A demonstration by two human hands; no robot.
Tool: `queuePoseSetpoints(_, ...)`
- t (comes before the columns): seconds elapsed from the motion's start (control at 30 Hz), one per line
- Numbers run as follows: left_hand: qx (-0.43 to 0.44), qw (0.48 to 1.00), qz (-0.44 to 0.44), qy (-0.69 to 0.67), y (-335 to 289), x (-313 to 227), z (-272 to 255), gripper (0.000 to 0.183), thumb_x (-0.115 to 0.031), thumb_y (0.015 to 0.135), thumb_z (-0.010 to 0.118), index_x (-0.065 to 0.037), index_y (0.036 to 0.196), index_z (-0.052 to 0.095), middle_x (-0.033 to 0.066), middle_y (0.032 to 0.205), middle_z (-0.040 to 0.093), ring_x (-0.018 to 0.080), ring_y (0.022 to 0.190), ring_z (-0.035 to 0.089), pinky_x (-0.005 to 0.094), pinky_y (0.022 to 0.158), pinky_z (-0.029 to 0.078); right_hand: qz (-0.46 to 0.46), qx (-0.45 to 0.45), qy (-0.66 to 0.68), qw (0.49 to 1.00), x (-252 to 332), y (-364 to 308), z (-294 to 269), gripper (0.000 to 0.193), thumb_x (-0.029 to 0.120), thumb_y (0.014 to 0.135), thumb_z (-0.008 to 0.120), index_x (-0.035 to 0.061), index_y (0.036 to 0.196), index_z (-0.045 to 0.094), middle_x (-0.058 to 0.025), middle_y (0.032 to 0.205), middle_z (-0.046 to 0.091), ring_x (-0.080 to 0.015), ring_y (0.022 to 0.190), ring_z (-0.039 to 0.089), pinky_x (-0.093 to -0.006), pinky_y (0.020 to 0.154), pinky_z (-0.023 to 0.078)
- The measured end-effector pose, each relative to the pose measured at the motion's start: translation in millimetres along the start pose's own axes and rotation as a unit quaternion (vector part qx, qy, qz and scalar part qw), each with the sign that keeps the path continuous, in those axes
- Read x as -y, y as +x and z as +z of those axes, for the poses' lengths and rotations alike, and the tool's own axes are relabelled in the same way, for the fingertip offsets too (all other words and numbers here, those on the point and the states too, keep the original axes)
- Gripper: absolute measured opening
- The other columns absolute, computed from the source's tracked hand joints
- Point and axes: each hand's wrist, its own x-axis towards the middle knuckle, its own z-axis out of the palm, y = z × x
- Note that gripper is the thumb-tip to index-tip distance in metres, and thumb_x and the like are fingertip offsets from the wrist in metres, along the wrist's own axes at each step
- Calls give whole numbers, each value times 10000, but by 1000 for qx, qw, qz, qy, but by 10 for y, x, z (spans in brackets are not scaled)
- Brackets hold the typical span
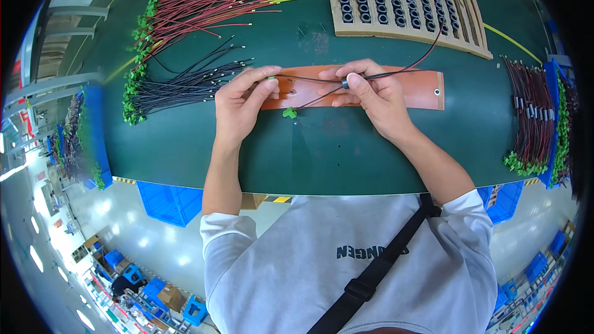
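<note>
My left hand [242, 98] pinches the end of a dark wire by its small green connector [271, 78]. My right hand [385, 100] holds a black ring [345, 82] between thumb and fingers, and the wires run through or against it; I cannot tell exactly how they wrap. A second green connector [289, 113] hangs on a short wire below, between the hands. From the right hand a dark red and black wire pair [421, 60] curves up to the right. Both hands are just above an orange-brown strip [424, 90] lying on the green table [309, 161].
A cardboard tray [396, 32] with rows of black rings stands at the back right. Red wires [210, 0] and black wires [179, 89] with green connectors lie at the left. Bundled wires with grey rings [533, 111] rest at the right, beside a blue bin [549, 170].
</note>
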Motion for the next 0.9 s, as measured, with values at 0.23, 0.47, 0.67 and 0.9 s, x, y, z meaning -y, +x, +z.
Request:
queuePoseSetpoints(0.23, -6, 955, 86, 283, 48, -45, 36, 271, 78, 875, 717, 11, 1136, 743, 90, 1038, 703, 155, 857, 656, 266, 782, 527, -15, 1, -18, 1000, -40, -8, -1, 248, 168, 1091, 505, -5, 1256, 566, -175, 1239, 690, -205, 1114, 691, -318, 935, 587)
queuePoseSetpoints(0.47, -51, 963, 122, 234, 61, 44, 83, 218, 39, 829, 774, 4, 1044, 762, 115, 947, 742, 197, 860, 694, 299, 773, 552, -13, 14, -2, 1000, -8, -28, 3, 282, 178, 1083, 525, -14, 1283, 580, -174, 1230, 693, -233, 1132, 689, -330, 938, 586)
queuePoseSetpoints(0.67, -39, 971, 123, 201, 76, 116, 56, 216, 29, 820, 789, -3, 1033, 770, 104, 960, 746, 191, 892, 695, 291, 786, 545, -19, 23, -12, 999, -20, -28, -27, 264, 196, 1085, 517, 2, 1239, 605, -183, 1243, 685, -251, 1185, 666, -338, 925, 593)
queuePoseSetpoints(0.9, -41, 971, 112, 206, 90, 108, 53, 213, 17, 802, 811, -16, 1011, 789, 72, 998, 709, 169, 913, 656, 282, 776, 522, -22, 16, -12, 1000, -5, -41, -6, 231, 188, 1082, 522, 1, 1186, 610, -185, 1229, 694, -244, 1181, 667, -341, 942, 574)
